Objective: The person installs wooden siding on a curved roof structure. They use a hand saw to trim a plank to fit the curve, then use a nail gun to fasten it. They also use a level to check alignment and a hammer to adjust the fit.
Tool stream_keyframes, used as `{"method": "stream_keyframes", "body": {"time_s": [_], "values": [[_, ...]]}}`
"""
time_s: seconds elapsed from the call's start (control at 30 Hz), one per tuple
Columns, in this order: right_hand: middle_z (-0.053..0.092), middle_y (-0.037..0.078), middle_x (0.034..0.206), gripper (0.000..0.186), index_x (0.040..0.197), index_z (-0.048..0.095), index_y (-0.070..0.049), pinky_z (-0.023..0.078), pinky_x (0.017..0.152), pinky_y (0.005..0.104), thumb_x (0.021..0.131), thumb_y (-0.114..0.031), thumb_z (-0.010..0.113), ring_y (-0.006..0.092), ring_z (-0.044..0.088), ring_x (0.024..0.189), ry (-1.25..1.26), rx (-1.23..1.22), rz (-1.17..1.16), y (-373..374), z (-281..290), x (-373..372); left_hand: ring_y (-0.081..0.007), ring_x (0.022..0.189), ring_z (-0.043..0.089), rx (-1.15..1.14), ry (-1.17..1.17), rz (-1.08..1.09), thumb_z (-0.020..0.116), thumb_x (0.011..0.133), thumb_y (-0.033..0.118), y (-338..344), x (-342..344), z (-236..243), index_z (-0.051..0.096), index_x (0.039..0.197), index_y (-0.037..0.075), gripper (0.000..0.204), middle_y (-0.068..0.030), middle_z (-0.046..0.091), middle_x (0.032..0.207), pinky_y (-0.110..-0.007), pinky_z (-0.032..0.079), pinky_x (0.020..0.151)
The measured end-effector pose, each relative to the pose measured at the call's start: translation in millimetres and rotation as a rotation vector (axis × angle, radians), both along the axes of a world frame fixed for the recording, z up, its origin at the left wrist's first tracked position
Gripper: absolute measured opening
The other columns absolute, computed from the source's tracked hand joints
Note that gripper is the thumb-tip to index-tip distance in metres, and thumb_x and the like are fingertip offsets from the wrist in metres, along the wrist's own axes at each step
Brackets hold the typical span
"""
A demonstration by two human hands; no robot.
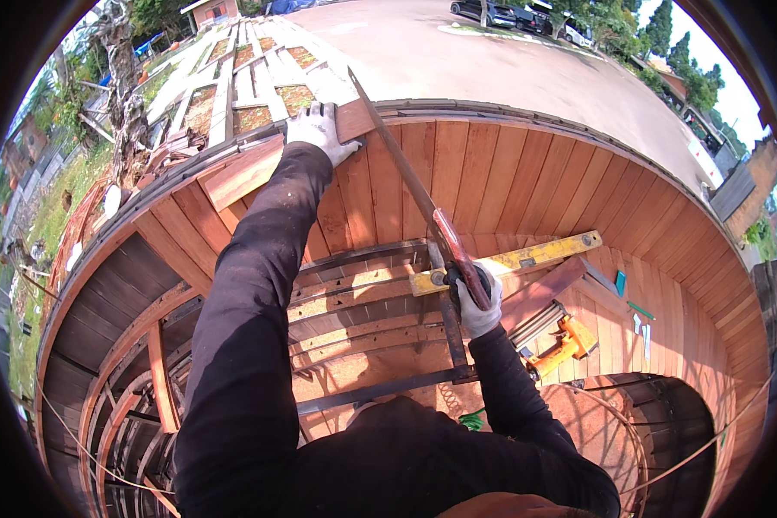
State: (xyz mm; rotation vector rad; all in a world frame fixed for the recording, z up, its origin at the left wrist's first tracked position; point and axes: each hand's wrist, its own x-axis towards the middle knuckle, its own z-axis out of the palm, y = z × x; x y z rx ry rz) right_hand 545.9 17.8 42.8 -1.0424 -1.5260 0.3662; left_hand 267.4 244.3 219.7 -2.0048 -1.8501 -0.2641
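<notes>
My left hand [318,136], in a pale work glove, reaches out over the curved rim and grips a short reddish wooden board [354,120] lying across the plank ends. The thumb points right and the fingers go over the board's far side. My right hand [477,302], gloved too, is closed around the reddish handle of a handsaw [403,164]. The long blade slants up and left from that hand, its upper part beside the right end of the board. Whether the teeth touch the wood I cannot tell.
A yellow spirit level [540,255] lies beyond my right hand. An orange nail gun [570,344] rests on the planks [665,298] to the right, near small green and pale pieces. Dark curved framing [116,302] stands at left. Pale slats [224,95] and pavement [509,69] lie outside.
</notes>
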Motion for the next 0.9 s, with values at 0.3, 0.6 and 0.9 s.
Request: {"method": "stream_keyframes", "body": {"time_s": [0.3,0.6,0.9], "values": [[0.069,0.009,0.084,0.028,0.112,0.065,0.002,0.052,0.066,0.0292,0.085,0.0,0.063,0.0172,0.064,0.068,0.151,-0.211,0.113,-33.9,53.0,-25.8,-0.0277,0.13,0.054,-0.029,-0.059,0.044,0.07,0.071,0.076,-3.7,5.3,-0.7,0.046,0.144,0.006,0.104,-0.0154,0.058,0.137,-0.043,0.04,0.11],[0.071,0.014,0.088,0.027,0.111,0.063,0.002,0.054,0.067,0.0319,0.085,0.0,0.064,0.0257,0.071,0.074,-0.012,-0.235,0.051,-75.8,67.4,13.3,-0.0285,0.131,0.053,0.007,-0.037,0.023,0.072,0.074,0.072,-3.3,11.3,-0.8,0.048,0.141,0.006,0.098,-0.0153,0.057,0.137,-0.043,0.041,0.11],[0.073,0.01,0.09,0.02,0.108,0.067,0.005,0.053,0.073,0.027,0.09,-0.003,0.062,0.0148,0.068,0.078,0.091,-0.199,0.082,-49.0,80.4,-9.9,-0.0285,0.131,0.053,-0.041,-0.081,0.052,0.07,0.072,0.076,-1.4,2.5,-0.4,0.045,0.145,0.005,0.104,-0.0162,0.058,0.137,-0.043,0.04,0.111]]}}
